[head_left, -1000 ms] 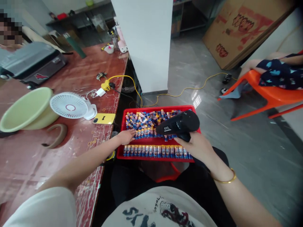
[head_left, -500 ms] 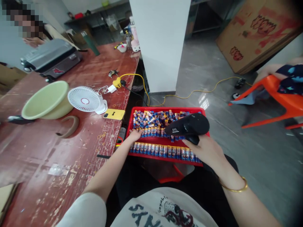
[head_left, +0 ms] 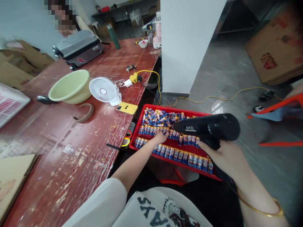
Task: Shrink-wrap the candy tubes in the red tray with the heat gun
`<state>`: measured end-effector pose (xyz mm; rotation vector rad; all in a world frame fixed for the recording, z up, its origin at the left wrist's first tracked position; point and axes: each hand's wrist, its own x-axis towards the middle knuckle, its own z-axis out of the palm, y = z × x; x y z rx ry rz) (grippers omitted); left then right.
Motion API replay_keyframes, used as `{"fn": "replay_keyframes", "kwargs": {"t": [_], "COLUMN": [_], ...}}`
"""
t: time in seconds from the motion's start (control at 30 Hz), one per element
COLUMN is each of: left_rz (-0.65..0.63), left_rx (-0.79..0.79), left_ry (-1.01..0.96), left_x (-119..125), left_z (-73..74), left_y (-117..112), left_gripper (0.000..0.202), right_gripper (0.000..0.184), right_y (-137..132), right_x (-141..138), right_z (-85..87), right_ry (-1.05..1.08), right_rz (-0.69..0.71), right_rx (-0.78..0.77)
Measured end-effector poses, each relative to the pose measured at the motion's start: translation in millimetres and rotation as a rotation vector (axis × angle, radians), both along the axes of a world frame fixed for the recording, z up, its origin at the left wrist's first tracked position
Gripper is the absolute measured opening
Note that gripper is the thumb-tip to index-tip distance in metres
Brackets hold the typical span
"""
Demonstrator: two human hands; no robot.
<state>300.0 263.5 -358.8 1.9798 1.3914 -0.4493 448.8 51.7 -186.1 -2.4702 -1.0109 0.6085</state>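
A red tray [head_left: 139, 126] sits in front of me, filled with several small blue-and-red wrapped batteries [head_left: 161, 117]; some stand in neat rows, others lie in a loose heap at the far side. My left hand [head_left: 161, 137] reaches into the tray and rests on a row of batteries, fingers curled on them. My right hand [head_left: 224, 156] grips the handle of a black heat gun [head_left: 208, 128], whose nozzle points left over the rows, just right of my left hand.
A worn red table [head_left: 78, 138] lies to my left with a green basin [head_left: 69, 85], small white fan [head_left: 103, 90], yellow phone [head_left: 127, 107], tape roll [head_left: 83, 113], grey machine [head_left: 78, 47] and yellow power cord [head_left: 146, 75]. Another person sits behind the table. White pillar [head_left: 189, 44] and orange chair [head_left: 279, 107] stand beyond.
My view has swung to the left, showing more of the table. My left hand slid right along the battery row, closer to the heat gun nozzle. The heat gun stays held over the tray.
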Motion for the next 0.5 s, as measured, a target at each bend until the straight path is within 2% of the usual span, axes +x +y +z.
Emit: {"fn": "replay_keyframes", "kwargs": {"t": [0.1,0.17,0.23,0.3,0.37,0.5], "left_rz": [-0.073,-0.067,-0.040,-0.014,0.013,0.080], "left_rx": [0.021,0.082,0.147,0.187,0.205,0.255], "left_ry": [0.040,0.106,0.175,0.229,0.273,0.358], "left_x": [-45.5,-69.9,-82.7,-83.3,-75.0,-53.4], "left_z": [22.7,34.6,39.5,35.9,25.9,3.1], "left_y": [22.8,41.9,59.1,72.0,79.9,86.7], "left_gripper": [0.050,0.036,0.030,0.033,0.038,0.048], "right_gripper": [0.049,0.050,0.050,0.049,0.049,0.050], "right_y": [23.8,36.7,43.4,41.5,31.0,-7.7], "right_x": [-7.3,-14.5,-21.1,-24.2,-22.2,-6.3], "right_z": [-0.2,-1.0,-1.7,-2.2,-3.3,-8.2], "right_ry": [0.051,0.085,0.084,0.067,0.036,0.034], "right_rz": [0.092,0.114,0.127,0.144,0.123,0.005], "right_rx": [0.139,0.143,0.131,0.153,0.139,0.044]}}
